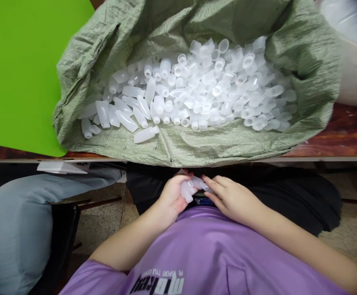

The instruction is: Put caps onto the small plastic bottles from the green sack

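One seated person's leg in grey-blue cloth trousers point(15, 233) fills the near left, and beyond it, at the far left, we see a smooth, bright green, flat sheet point(19, 73). Right of the sheet, we have a crumpled, pale green, woven plastic sack point(178, 149) spread open along the table. In its left part lie small, translucent white plastic bottles point(125, 116) with narrow necks, heaped at all angles; a single bottle point(146, 135) rests just in front of them, neck to the right. Near us, below the table edge, our left hand point(170, 196) is closed around a few translucent white plastic pieces point(187, 190), bottle-like in shape. Further right in the sack, we see a mound of short, translucent white plastic caps point(227, 90). Our right hand point(230, 194) meets the right end of the held pieces with its fingertips; we cannot tell whether it pinches one. At the right, we see the glossy, reddish-brown table point(347, 135) and, on its far side, a whitish, rounded, bulky object point(356, 78), cut off by the view.
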Motion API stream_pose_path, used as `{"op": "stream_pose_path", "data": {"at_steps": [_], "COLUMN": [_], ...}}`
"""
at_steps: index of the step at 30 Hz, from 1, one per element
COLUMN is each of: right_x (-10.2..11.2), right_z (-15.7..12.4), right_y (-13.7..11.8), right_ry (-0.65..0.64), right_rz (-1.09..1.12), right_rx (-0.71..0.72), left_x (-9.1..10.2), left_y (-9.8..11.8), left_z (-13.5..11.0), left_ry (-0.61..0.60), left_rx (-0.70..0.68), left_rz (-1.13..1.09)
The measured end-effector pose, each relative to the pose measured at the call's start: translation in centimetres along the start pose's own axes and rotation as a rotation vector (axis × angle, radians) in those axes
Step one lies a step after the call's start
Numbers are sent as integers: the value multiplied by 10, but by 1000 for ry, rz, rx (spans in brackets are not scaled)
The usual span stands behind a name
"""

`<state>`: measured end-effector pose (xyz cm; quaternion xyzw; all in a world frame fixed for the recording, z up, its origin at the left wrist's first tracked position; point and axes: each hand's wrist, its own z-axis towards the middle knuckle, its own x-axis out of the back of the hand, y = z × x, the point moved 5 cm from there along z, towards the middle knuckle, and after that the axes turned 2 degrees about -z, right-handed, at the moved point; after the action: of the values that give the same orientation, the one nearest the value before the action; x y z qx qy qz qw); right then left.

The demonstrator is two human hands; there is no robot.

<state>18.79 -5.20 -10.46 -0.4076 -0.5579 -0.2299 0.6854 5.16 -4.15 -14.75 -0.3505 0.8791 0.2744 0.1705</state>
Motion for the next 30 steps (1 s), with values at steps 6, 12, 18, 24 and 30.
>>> {"op": "stream_pose_path", "data": {"at_steps": [6, 12, 18, 24, 30], "right_x": [-1, -10, -38, -53, -53], "right_z": [-6, -17, 2, 1, 2], "right_y": [6, 12, 29, 33, 30], "right_ry": [269, 405, 133, 115, 146], "right_rz": [-11, 2, 259, 341, 355], "right_rx": [198, 408, -23, -239, -191], "left_x": [-11, -9, -6, -6, -3], "left_y": [-1, -9, -5, -1, -5], "left_z": [0, 5, 9, 11, 16], "left_ry": [-27, 19, 53, 29, 29], "left_rx": [-64, -32, -147, -214, -165], "left_rz": [14, 37, 50, 59, 43]}}
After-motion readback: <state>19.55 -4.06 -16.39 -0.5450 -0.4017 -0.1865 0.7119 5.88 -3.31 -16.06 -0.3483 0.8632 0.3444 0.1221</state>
